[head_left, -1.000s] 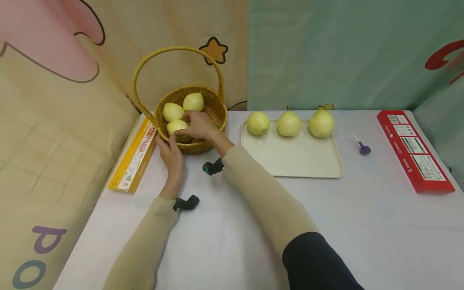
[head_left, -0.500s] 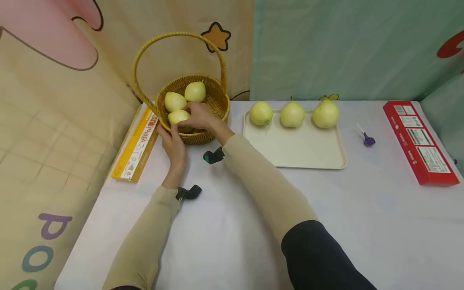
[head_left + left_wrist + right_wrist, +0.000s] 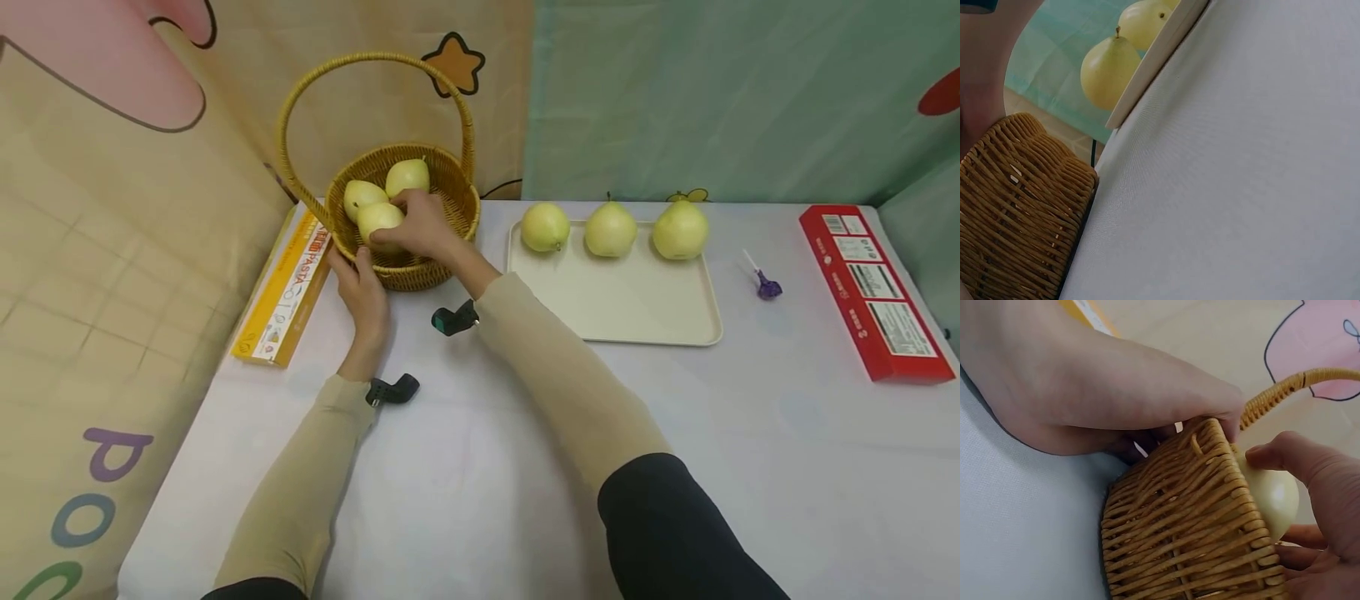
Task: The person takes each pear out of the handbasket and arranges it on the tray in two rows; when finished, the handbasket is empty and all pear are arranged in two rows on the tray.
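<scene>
A woven basket (image 3: 416, 280) with a tall hoop handle stands at the back left, holding pale yellow-green pears. My left hand (image 3: 365, 302) grips the basket's front left rim; in the right wrist view its thumb bends over the rim while its fingers go down the outside. My right hand (image 3: 429, 227) reaches into the basket and holds a pear (image 3: 379, 219) between thumb and fingers. That pear (image 3: 1275, 494) bulges above the woven rim in the right wrist view. Behind it lie a second pear (image 3: 362, 195) and a third pear (image 3: 408, 174).
Right of the basket, a cream tray (image 3: 637, 312) carries a row of three pears (image 3: 611, 230). A yellow pasta box (image 3: 283, 292) lies left of the basket. Farther right are a purple lollipop (image 3: 768, 288) and a red box (image 3: 873, 292). Curtains hang behind the table.
The right hand has raised the front pear a little from its place near the basket's front rim. The left hand keeps its grip on the rim. The head view has tipped slightly downward.
</scene>
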`<state>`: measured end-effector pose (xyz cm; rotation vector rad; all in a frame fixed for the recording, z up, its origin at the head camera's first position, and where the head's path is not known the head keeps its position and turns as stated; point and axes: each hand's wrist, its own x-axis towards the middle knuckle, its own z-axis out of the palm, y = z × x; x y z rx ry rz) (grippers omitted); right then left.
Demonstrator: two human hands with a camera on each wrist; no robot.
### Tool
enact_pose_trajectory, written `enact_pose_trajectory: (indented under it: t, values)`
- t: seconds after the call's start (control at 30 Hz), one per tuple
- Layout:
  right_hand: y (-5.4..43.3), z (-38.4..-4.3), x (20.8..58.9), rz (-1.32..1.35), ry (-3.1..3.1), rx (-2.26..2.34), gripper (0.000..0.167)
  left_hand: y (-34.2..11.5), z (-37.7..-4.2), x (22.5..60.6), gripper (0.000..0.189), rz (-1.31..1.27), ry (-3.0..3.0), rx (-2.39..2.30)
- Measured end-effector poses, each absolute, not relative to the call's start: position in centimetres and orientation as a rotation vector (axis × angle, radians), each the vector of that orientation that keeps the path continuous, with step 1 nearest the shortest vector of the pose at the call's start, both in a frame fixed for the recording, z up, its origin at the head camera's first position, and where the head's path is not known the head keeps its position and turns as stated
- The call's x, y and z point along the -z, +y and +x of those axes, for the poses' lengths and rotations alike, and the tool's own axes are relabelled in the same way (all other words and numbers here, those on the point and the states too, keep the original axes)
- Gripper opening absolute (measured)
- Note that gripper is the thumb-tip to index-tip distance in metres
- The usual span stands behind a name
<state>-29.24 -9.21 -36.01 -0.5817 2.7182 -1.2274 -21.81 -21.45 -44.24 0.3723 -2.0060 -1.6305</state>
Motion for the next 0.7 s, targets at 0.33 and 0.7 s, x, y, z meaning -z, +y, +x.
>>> enact_pose_trajectory:
  t: [0.33, 0.7]
  values:
    - [-6.0, -27.1, 35.3, -0.562, 2.677, 1.448, 0.064, -21.3, -21.9, 44.3, 0.055, 0.389, -2.023, 1.623]
    - [-2.7, -24.0, 33.8, -0.470, 2.594, 1.742, 0.064, -21.3, -21.9, 44.2, 0.054, 0.384, -2.002, 1.625]
